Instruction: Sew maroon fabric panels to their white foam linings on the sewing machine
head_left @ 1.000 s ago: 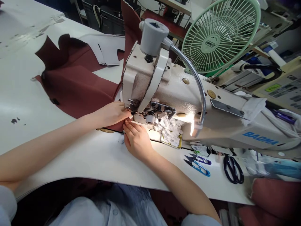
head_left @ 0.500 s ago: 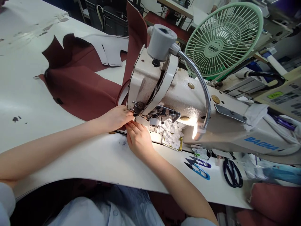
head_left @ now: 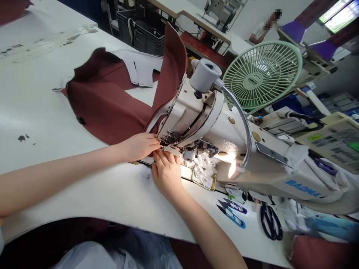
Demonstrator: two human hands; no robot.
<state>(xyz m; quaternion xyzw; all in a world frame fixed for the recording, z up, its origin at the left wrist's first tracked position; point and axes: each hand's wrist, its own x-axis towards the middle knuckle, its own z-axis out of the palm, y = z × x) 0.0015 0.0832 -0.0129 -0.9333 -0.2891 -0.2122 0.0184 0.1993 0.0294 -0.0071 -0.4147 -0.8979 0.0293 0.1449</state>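
A large maroon fabric piece (head_left: 112,108) with white backing runs across the table to the needle area of a sewing machine (head_left: 193,112). One flap of it stands up behind the machine head. At the needle area, the bent, close-together fingers of my left hand (head_left: 140,146) grip the fabric's edge. My right hand (head_left: 168,173) lies just in front with fingers stretched and slightly apart, their tips by the presser foot. Its thumb side rests close to the table. My fingers and the machine head hide the stitched edge and the needle tip.
White scraps fill a small tin (head_left: 204,183) beside the needle area. Blue thread snips (head_left: 235,217) and black-handled scissors (head_left: 271,221) lie on the right. A lit lamp (head_left: 234,170) shines under the machine arm. Behind stand a green fan (head_left: 262,74) and a distant person (head_left: 259,33).
My head view has tilted up and shifted, so the machine and fan appear lower. Both hands stay at the needle area; the right fingertips sit slightly further under the machine head.
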